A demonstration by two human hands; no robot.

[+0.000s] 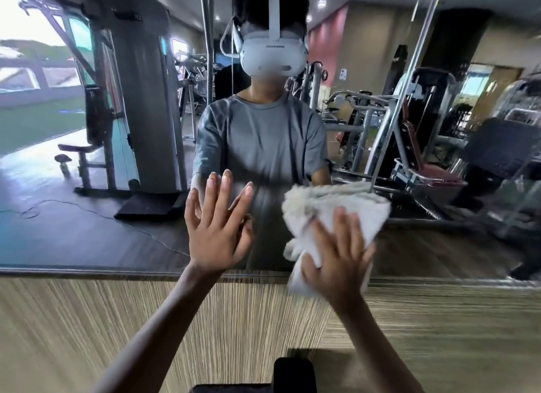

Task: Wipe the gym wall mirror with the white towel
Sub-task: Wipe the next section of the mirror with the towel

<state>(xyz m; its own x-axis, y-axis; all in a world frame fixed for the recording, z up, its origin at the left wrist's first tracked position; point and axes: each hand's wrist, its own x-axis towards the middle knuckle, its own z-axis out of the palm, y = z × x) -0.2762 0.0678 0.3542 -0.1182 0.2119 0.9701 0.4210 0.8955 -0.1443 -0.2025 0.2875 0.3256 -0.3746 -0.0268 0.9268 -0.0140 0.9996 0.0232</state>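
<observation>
I judge the wipe to be under way, not finished. My right hand (pixel 339 255) lies flat with straight, spread fingers and presses the white towel (pixel 330 205) onto the lower part of the mirror (pixel 87 187), just above its bottom edge. The hand does not clutch the cloth. It pins it to the glass under palm and fingers.

My left hand (pixel 218 225) is open too, fingers splayed, and holds nothing. It sits just left of the towel, and its fingertips seem to meet their own reflection on the glass.

I cannot read from the glass how much is already clean. The left part reflects the gym machines crisply, while the far right looks hazy and faintly streaked. I cannot say whether that is residue, moisture or blur. The towel is working only a low central patch, so I take the upper glass and both sides as left to do.

The towel is off-white terry, bunched into a thick wad, not folded neatly. Rolled layers stack along its top, above my fingers. A loose tail hangs below my palm, over the mirror's bottom edge and onto the wood panel (pixel 146 319) beneath. It looks soft and limp, and likely to shift under a light press.
</observation>
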